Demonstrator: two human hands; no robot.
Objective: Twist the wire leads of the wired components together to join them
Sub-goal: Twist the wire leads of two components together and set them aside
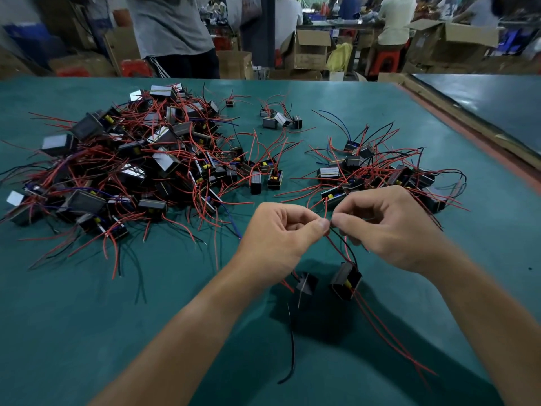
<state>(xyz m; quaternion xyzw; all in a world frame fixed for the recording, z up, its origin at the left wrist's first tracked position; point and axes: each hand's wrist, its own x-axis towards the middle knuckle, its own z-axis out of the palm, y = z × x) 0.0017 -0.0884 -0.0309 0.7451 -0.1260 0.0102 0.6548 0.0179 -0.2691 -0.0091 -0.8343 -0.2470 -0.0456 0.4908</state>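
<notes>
My left hand (281, 232) and my right hand (389, 227) meet fingertip to fingertip above the green table, each pinching the thin wire leads (336, 244) between thumb and forefinger. Two small black wired components hang below from those leads: one (306, 284) under my left wrist, the other (347, 281) a little to its right. Red and black leads run up from the right component to my fingers. Long red leads (389, 335) and a black lead (291, 353) trail down toward me.
A large heap of black components with red wires (123, 165) covers the table's left. A smaller heap (383, 174) lies just beyond my right hand, and a few units (279, 118) sit farther back. People and cardboard boxes (310, 48) stand past the green table (146, 317).
</notes>
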